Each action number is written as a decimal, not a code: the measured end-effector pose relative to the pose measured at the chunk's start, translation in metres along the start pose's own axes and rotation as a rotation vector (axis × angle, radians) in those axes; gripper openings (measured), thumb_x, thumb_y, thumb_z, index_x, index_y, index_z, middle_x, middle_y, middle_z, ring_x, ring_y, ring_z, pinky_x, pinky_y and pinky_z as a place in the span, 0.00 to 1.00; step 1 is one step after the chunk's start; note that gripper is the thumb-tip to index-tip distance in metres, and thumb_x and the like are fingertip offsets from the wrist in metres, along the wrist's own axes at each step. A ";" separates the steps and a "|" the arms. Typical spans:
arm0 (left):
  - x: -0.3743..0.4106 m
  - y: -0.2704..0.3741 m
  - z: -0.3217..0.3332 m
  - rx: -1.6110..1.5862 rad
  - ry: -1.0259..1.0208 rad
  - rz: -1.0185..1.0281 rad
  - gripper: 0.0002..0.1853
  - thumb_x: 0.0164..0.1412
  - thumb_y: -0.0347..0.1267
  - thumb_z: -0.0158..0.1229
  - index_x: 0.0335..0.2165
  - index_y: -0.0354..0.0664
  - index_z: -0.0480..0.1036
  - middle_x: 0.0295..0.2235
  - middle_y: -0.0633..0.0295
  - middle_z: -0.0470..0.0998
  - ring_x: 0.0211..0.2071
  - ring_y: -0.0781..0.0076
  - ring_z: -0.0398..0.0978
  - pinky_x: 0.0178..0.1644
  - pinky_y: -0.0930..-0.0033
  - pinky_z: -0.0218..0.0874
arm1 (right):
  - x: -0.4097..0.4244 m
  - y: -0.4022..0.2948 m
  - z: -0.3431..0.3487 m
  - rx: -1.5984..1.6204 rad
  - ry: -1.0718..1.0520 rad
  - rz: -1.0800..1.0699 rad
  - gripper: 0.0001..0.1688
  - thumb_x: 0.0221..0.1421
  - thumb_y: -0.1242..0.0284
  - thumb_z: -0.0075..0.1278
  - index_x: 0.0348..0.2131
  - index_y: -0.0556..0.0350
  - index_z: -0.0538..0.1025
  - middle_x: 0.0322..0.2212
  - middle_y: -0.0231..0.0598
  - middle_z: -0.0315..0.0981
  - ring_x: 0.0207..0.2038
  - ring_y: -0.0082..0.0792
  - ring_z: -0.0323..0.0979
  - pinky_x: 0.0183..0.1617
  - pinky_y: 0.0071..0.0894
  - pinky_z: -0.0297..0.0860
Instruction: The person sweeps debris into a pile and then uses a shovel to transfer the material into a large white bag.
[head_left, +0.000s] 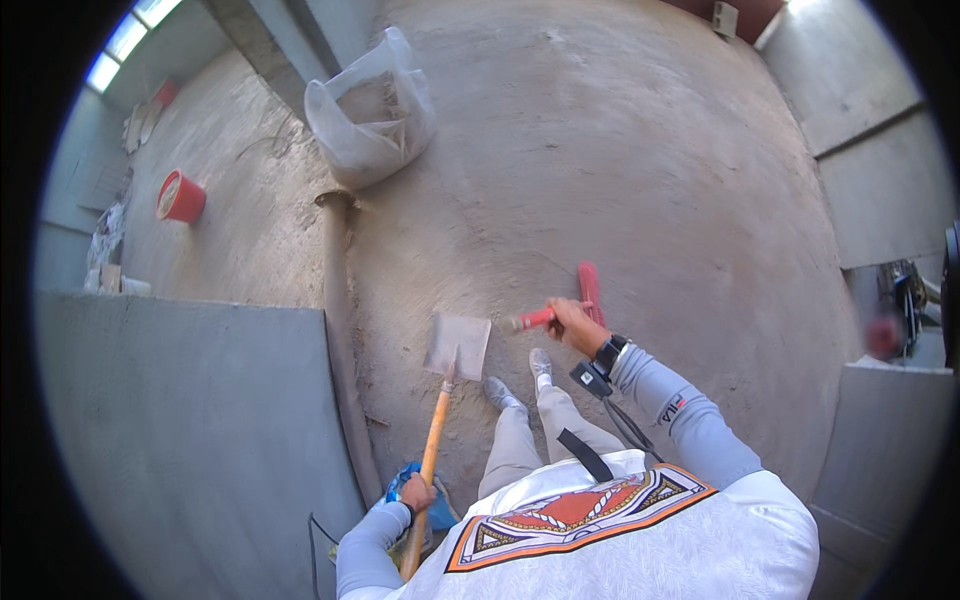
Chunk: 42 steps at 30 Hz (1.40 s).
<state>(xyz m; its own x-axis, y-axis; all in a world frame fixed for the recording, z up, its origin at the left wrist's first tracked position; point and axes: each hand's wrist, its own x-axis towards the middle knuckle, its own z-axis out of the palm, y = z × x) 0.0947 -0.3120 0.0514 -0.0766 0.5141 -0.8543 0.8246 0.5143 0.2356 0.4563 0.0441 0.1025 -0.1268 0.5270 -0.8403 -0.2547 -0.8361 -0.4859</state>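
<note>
My left hand (418, 493) is wrapped around the wooden shaft of a square-mouth shovel (435, 427). The flat metal blade (459, 346) rests near the floor, just ahead of my shoes. In my right hand (571, 328) is a red handle with a pale, blurred end; it appears to belong to a broom (590, 289) whose narrow red head is beyond the fingers. My hand hides part of where handle and head meet. A blue plastic bag (442, 510) lies behind my left hand, partly covered by it and the shaft.
A translucent sack of rubble (375, 142) stands ahead beside a pillar. Left of it is a red bucket (182, 196) with material inside. A low grey wall (195, 405) and a raised strip (337, 300) run along my left. The dusty concrete floor (675, 225) has scattered debris.
</note>
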 end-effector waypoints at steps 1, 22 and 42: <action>-0.002 -0.004 0.002 0.098 0.052 0.012 0.19 0.42 0.37 0.54 0.27 0.28 0.64 0.24 0.44 0.72 0.28 0.53 0.73 0.31 0.58 0.63 | -0.001 -0.011 0.014 0.040 -0.048 -0.064 0.09 0.47 0.70 0.40 0.17 0.50 0.64 0.11 0.27 0.59 0.13 0.22 0.61 0.13 0.19 0.56; -0.012 0.050 -0.027 0.269 0.528 -0.182 0.09 0.37 0.28 0.53 0.24 0.40 0.67 0.21 0.53 0.73 0.26 0.56 0.72 0.31 0.59 0.62 | -0.029 -0.149 -0.087 -0.485 -0.091 -0.212 0.05 0.40 0.71 0.45 0.17 0.51 0.66 0.10 0.27 0.60 0.10 0.24 0.59 0.13 0.22 0.58; 0.099 0.159 0.039 0.145 0.481 -0.171 0.09 0.39 0.27 0.55 0.26 0.41 0.68 0.25 0.54 0.73 0.30 0.60 0.73 0.33 0.65 0.64 | -0.127 0.069 -0.191 -1.585 -0.019 -0.137 0.38 0.40 0.72 0.42 0.51 0.66 0.51 0.22 0.55 0.69 0.22 0.47 0.70 0.24 0.39 0.66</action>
<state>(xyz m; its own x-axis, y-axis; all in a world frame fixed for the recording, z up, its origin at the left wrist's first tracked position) 0.2400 -0.2064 -0.0139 -0.4369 0.7055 -0.5579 0.8445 0.5354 0.0157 0.6382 -0.1100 0.1300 -0.2022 0.5998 -0.7741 0.9465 -0.0831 -0.3117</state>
